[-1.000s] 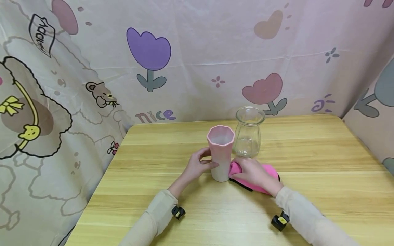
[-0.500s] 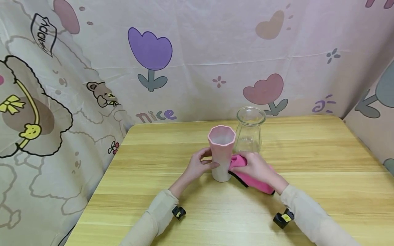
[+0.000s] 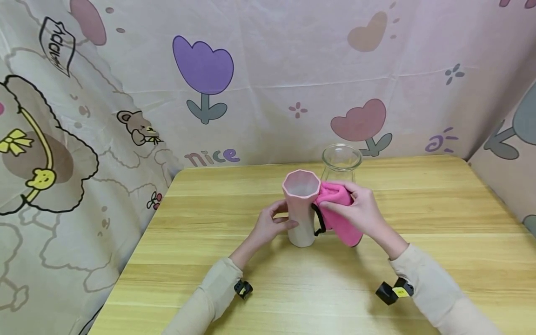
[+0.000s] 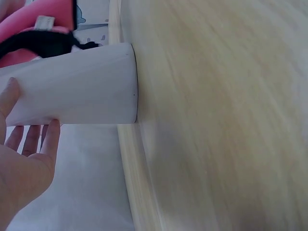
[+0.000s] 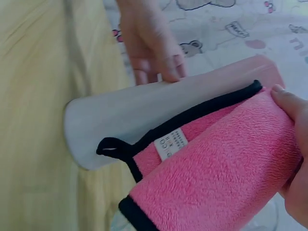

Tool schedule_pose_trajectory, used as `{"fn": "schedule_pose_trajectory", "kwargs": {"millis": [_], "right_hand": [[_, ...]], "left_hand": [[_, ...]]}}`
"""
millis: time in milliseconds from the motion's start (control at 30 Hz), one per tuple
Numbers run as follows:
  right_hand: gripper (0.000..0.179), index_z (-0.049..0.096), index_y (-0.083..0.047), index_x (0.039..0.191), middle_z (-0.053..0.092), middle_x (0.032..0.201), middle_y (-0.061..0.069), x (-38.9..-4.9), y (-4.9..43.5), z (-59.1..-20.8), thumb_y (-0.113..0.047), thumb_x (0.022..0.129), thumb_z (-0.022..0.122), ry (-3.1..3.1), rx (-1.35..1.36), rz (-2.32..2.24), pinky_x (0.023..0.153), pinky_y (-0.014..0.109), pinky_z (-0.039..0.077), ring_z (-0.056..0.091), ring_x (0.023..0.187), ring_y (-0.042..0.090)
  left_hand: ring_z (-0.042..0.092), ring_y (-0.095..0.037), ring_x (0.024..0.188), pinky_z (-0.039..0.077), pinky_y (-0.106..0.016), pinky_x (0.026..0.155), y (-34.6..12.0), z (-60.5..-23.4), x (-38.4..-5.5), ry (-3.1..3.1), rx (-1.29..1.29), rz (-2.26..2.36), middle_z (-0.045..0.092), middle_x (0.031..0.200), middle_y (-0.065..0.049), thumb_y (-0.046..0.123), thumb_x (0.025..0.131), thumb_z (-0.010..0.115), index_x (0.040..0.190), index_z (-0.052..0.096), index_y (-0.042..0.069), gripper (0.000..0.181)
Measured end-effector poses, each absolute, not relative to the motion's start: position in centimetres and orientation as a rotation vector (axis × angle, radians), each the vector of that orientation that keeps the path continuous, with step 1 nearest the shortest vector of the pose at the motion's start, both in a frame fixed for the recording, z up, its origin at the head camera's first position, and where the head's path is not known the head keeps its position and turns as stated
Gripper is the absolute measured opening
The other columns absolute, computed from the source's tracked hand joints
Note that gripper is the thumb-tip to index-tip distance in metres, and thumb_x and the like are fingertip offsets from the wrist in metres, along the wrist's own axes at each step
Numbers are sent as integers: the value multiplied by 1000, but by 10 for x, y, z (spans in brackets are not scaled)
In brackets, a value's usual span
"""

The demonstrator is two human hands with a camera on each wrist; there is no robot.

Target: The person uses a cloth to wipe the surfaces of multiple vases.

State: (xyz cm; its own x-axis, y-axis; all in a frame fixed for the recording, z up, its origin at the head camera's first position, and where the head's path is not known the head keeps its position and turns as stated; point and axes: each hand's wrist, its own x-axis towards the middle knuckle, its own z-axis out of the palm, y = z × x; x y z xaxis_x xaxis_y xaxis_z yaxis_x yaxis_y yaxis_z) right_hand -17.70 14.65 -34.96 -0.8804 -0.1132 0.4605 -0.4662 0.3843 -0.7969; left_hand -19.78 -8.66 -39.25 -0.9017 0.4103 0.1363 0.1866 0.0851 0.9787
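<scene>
A tall vase (image 3: 301,218), pink at its faceted rim and white lower down, stands upright on the table. From its left side my left hand (image 3: 272,225) holds it, thumb across the front and fingers behind, as the left wrist view also shows. My right hand (image 3: 363,209) pinches a folded pink towel (image 3: 341,222) with black edging against the vase's upper right side. In the right wrist view a white label (image 5: 171,144) and a black loop (image 5: 114,148) show on the towel, which hangs down along the vase.
Behind the towel stands a clear glass vase (image 3: 341,160), its lower part mostly hidden. Both stand on a light wooden table (image 3: 201,242). A printed cloth (image 3: 268,60) hangs along the back and sides. Each wrist carries a small black camera (image 3: 243,289).
My right hand has risen along the vase's right side from near its base to just below the rim, lifting the towel off the table. My left hand and the vase have stayed put.
</scene>
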Motion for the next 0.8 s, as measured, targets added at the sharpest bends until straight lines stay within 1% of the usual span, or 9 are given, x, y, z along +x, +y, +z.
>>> {"fn": "schedule_pose_trajectory", "kwargs": {"millis": [133,167,267,367,400,500,600,700,800], "right_hand": [[46,62,-4,112,65,106,14,-175,147,-342,-4,69,77,-2232,497,1598,74,16,51,59,91,-1],[46,62,-4,113,65,107,12,-174,147,-342,-4,69,77,-2215,495,1608,75,16,51,59,92,0],[46,63,-5,112,66,105,0,-172,151,-343,-3,68,77,-2189,461,1602,73,16,51,60,91,0],[45,63,-5,111,65,102,-11,-172,160,-345,-5,69,78,-2191,412,1571,71,15,51,60,90,0],[45,63,-5,112,65,102,-12,-171,163,-345,-5,69,78,-2196,393,1566,70,15,52,60,89,-1],[45,63,-5,113,65,103,-10,-171,169,-345,-9,70,77,-2219,349,1546,69,15,52,60,89,-1],[45,62,-6,113,64,103,-11,-170,173,-347,-9,71,77,-2229,330,1545,68,15,52,59,89,-2],[44,62,-5,113,63,103,-14,-170,173,-349,-8,71,77,-2226,331,1558,69,15,52,59,90,-2],[44,62,-3,112,62,101,-17,-169,173,-352,-7,71,77,-2220,330,1575,69,15,52,59,90,-2]], "left_hand": [[50,-33,108,48,-35,90,-87,-391,-198,2180,598,1912,52,116,-27,-8,74,68,124,47,-8,54],[50,-34,109,48,-36,90,-87,-390,-197,2183,603,1906,52,117,-27,-8,74,68,124,47,-8,54],[49,-33,111,47,-36,91,-86,-397,-201,2214,623,1872,51,120,-24,-5,74,69,127,46,-5,57],[47,-30,113,45,-36,93,-81,-405,-201,2331,629,1816,50,124,-16,5,74,74,130,43,1,64],[47,-28,113,45,-35,94,-79,-408,-200,2385,619,1797,49,125,-13,10,73,76,130,42,4,67],[47,-23,109,46,-34,91,-67,-407,-190,2594,549,1724,49,121,-6,26,68,80,129,40,8,75],[47,-18,101,47,-33,84,-56,-406,-183,2775,435,1655,48,113,-3,38,62,81,125,41,9,80],[46,-15,95,45,-31,79,-48,-407,-180,2884,338,1608,47,108,-1,42,61,81,121,42,10,79],[46,-14,92,44,-29,77,-44,-408,-180,2917,289,1625,48,105,0,39,61,82,116,43,10,73]]}}
